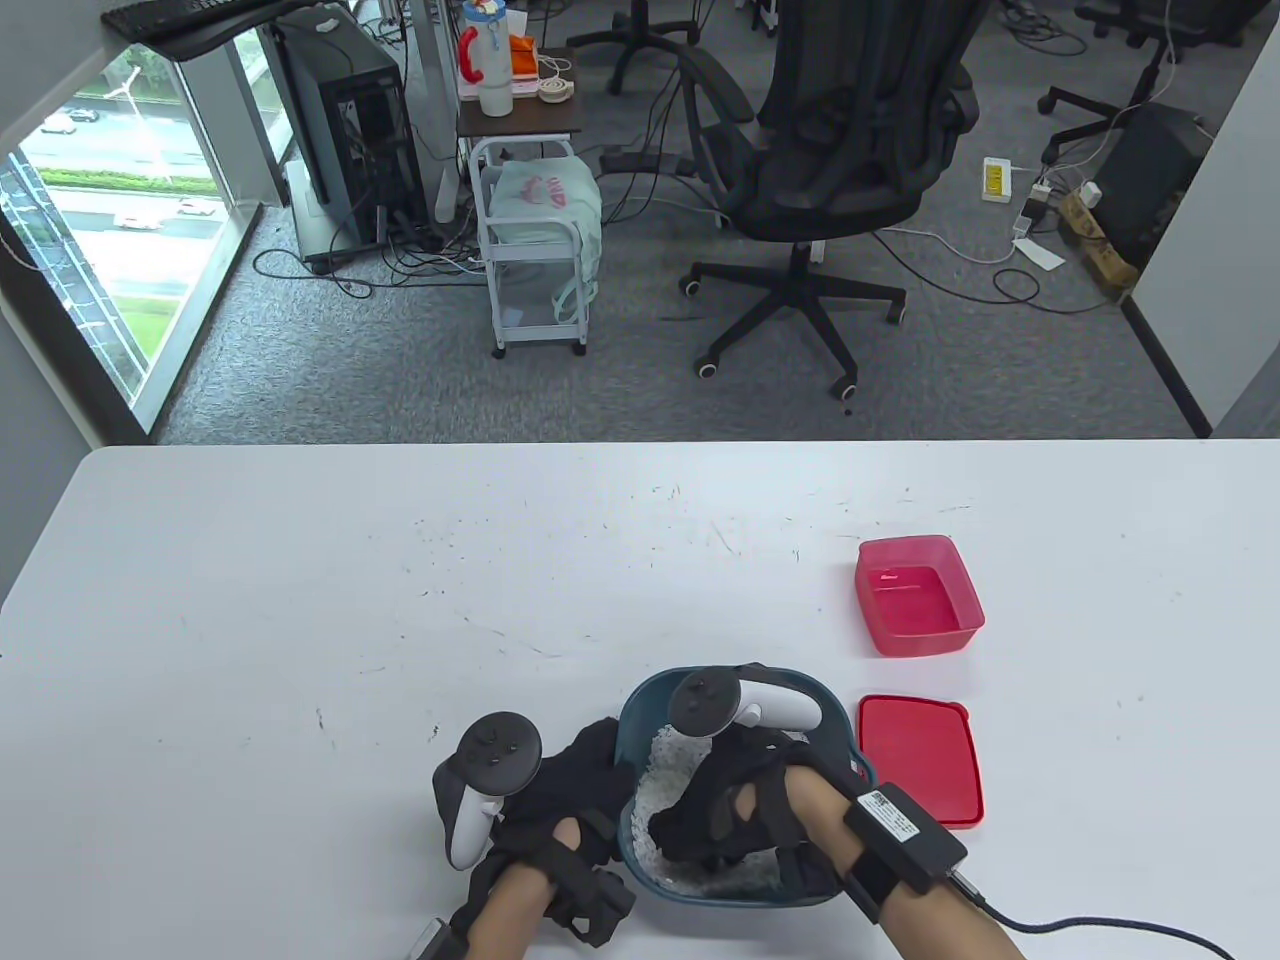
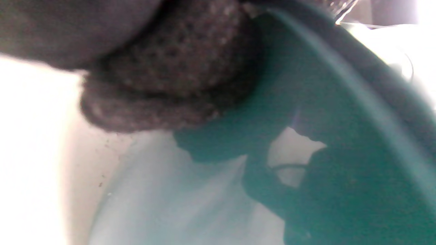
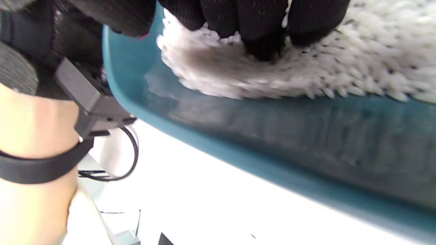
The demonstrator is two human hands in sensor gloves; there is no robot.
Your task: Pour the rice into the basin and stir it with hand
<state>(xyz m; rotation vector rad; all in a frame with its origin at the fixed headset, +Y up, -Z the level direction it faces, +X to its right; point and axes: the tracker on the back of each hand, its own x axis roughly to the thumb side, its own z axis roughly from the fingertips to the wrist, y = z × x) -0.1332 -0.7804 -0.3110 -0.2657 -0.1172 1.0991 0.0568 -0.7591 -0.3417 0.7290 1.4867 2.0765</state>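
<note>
A teal basin point(image 1: 800, 688) stands near the table's front edge with white rice point(image 1: 660, 785) lying in it. My right hand point(image 1: 700, 825) reaches down inside the basin. In the right wrist view its gloved fingertips point(image 3: 262, 34) are sunk into the rice point(image 3: 340, 68), fingers pointing down and loosely spread. My left hand point(image 1: 598, 752) is at the basin's left wall and grips the rim. In the left wrist view a gloved finger point(image 2: 170, 68) presses against the teal outer wall point(image 2: 340, 136). Much of the rice is hidden under my right hand.
An empty red container point(image 1: 918, 595) sits on the white table point(image 1: 400, 600), behind and to the right of the basin. Its flat red lid point(image 1: 920, 760) lies just right of the basin. Beyond the table's far edge are an office chair and a small cart on carpet.
</note>
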